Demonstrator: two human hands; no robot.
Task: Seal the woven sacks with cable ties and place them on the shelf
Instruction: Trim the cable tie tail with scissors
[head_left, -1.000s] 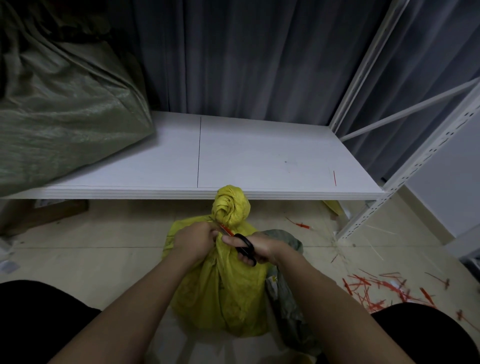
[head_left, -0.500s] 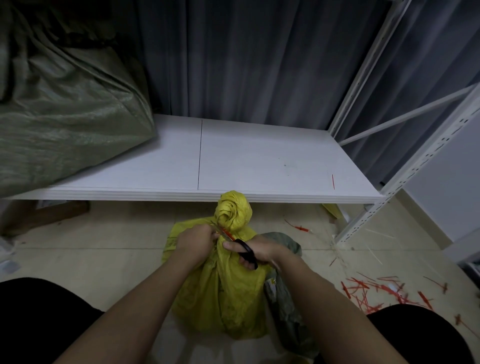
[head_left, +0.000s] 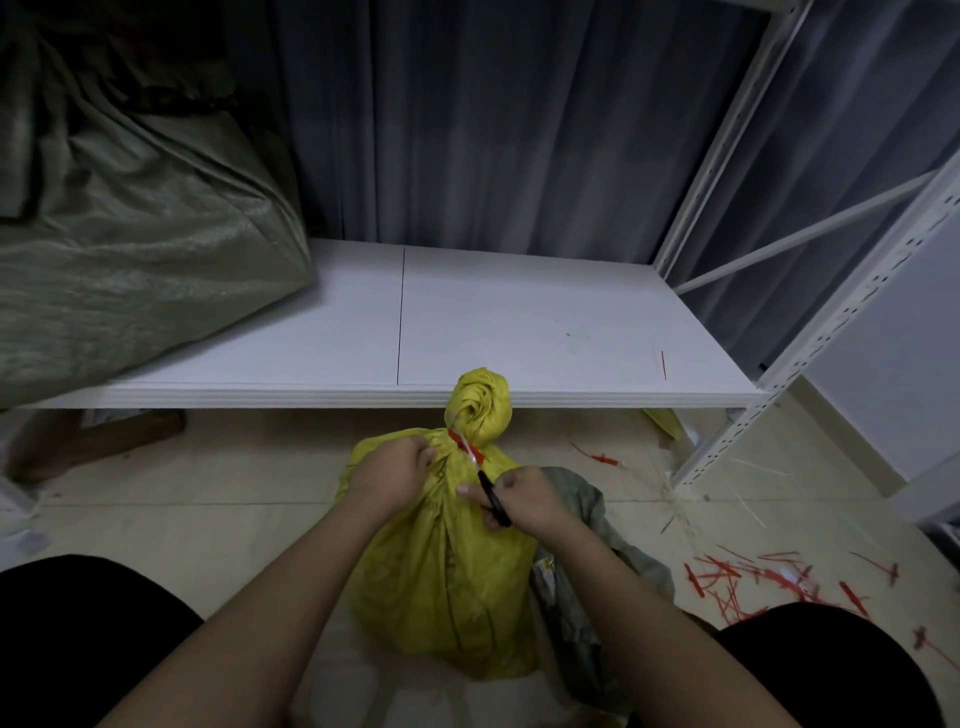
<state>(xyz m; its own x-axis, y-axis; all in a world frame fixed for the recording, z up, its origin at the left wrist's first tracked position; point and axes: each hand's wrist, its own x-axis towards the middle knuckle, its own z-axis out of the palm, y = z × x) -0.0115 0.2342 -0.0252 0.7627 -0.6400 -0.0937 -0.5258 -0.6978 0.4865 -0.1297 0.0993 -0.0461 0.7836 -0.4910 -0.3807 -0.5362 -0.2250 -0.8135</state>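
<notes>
A white shelf (head_left: 519, 322) spans the frame, its steel uprights rising at the right end before a grey curtain (head_left: 493, 119). A bulging green sack (head_left: 130, 270) lies on the shelf's left end, overhanging the front edge. On the tiled floor (head_left: 218, 499) just before the shelf's front edge stands a yellow sack (head_left: 447, 582), its twisted top knot reaching up across that edge. A crumpled green sack (head_left: 587, 587) lies against its right side. The left hand (head_left: 392, 470) grips the gathered neck of the yellow sack, fingers curled into the fabric. The right hand (head_left: 519, 501) is closed round black scissors (head_left: 493, 501), whose tips point up toward a red tie (head_left: 465, 447) cinched round the neck just below the knot (whether the blades touch the tie cannot be told). Red tie offcuts (head_left: 753, 582) litter the floor at the right, near the person's knee, and a single red strip (head_left: 663, 365) lies on the shelf near its front right corner.
</notes>
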